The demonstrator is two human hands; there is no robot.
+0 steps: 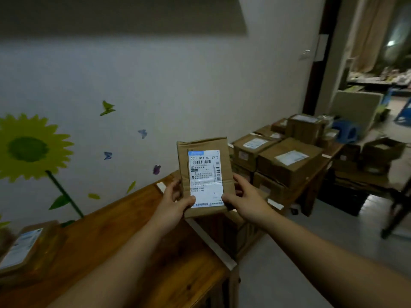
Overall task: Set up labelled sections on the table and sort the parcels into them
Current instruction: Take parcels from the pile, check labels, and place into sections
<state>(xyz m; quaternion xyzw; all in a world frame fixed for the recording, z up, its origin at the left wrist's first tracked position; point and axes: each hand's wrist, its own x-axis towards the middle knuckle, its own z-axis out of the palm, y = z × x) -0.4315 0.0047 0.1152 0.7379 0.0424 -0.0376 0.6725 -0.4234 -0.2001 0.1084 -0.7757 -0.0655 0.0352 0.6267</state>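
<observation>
Gripping a flat cardboard parcel (205, 176) upright above the wooden surface (138, 247), the left hand (175, 202) and right hand (243, 200) each pinch a lower corner, label facing the person.

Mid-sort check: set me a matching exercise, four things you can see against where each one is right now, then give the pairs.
Things:
1 upright parcel
2 stacked boxes
3 sunflower sticker
4 flat parcel

Places:
A on the wall
B lying on the table, near left
C held between left hand and right hand
D piled far right

Pairs: 1-C; 2-D; 3-A; 4-B
</observation>
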